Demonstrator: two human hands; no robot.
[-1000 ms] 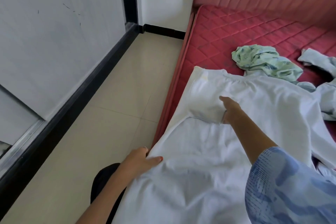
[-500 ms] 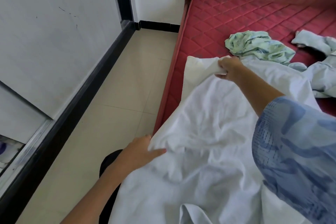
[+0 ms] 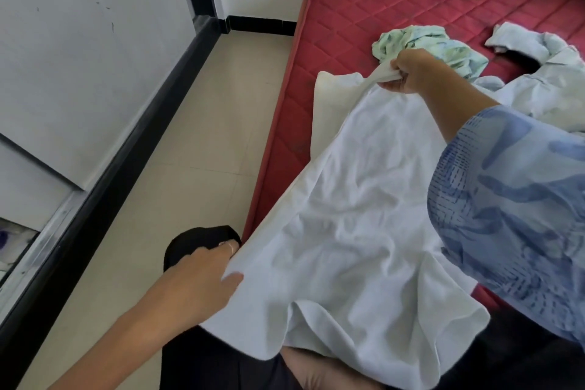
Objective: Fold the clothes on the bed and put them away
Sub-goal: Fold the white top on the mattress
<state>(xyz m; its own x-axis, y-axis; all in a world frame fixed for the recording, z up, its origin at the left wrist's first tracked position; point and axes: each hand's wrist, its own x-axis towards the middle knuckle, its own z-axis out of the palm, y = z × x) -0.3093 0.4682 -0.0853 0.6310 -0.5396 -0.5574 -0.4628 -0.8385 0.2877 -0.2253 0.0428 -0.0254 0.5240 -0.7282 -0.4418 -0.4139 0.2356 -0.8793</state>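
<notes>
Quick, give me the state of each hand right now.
Left hand: closed, pinching the near edge of the white garment.
Right hand: closed, gripping the bunched far end of the same white garment.

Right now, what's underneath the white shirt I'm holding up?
Under the white shirt shows the red mattress edge and, near its hem, dark trousers. Anything beneath its middle is covered.
</notes>
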